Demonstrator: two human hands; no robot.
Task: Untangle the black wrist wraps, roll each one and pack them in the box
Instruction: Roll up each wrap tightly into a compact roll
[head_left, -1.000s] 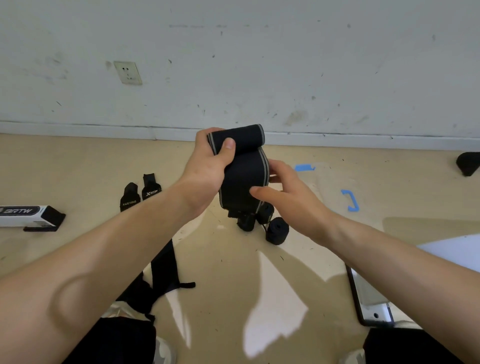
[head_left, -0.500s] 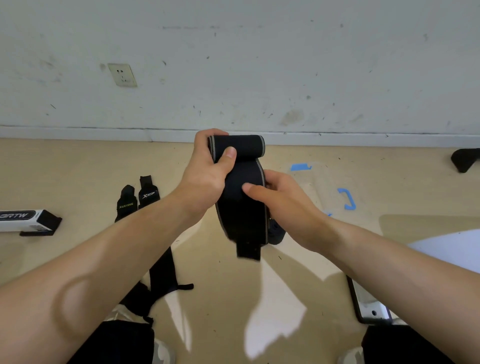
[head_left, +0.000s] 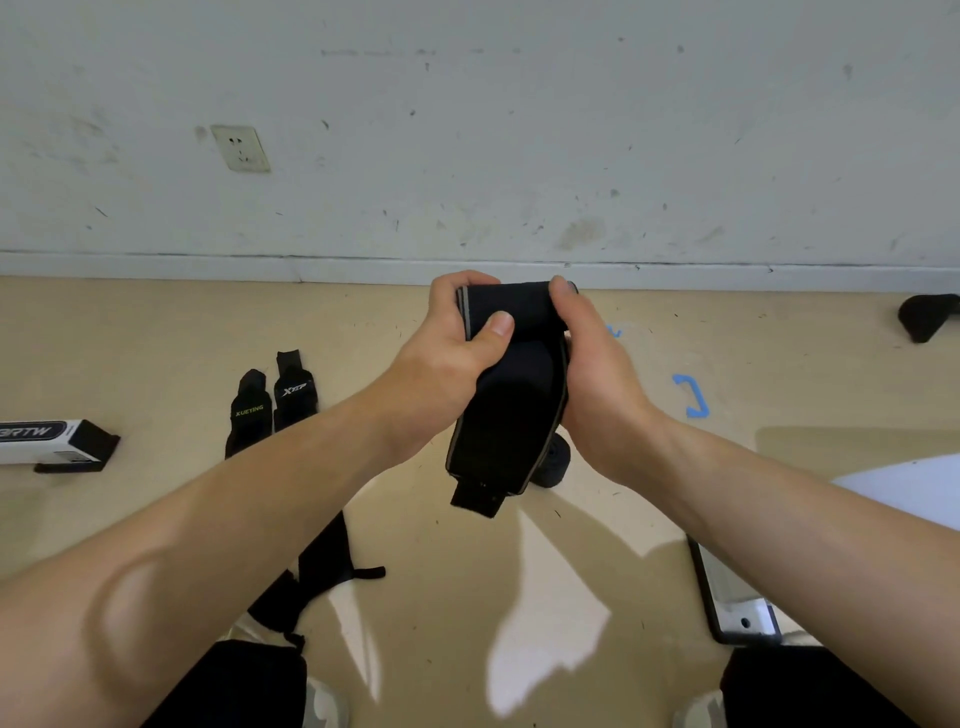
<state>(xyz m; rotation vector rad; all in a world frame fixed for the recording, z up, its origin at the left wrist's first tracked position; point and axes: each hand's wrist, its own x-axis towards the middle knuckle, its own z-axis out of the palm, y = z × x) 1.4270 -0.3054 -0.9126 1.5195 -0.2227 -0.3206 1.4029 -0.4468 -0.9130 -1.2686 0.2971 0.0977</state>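
Note:
A black wrist wrap (head_left: 506, 415) with grey edges is held up in front of me, partly rolled at its top, its tail hanging down. My left hand (head_left: 449, 358) grips the rolled top, thumb pressed on the front. My right hand (head_left: 592, 374) curls around the roll's right end and side. Behind the hanging tail, a rolled black wrap (head_left: 553, 460) stands on the floor. Two flat wraps (head_left: 272, 402) with printed labels lie to the left. A white and black box (head_left: 52, 441) rests at the far left edge.
More black straps (head_left: 317, 566) trail across the tan floor near my left knee. A grey-framed panel (head_left: 732, 597) lies at the right, blue tape marks (head_left: 691, 395) beyond it. A dark object (head_left: 927, 314) sits by the wall at far right.
My right hand moved up from the wrap's middle to its rolled top. The hanging tail is shorter and both hands sit a little lower in view.

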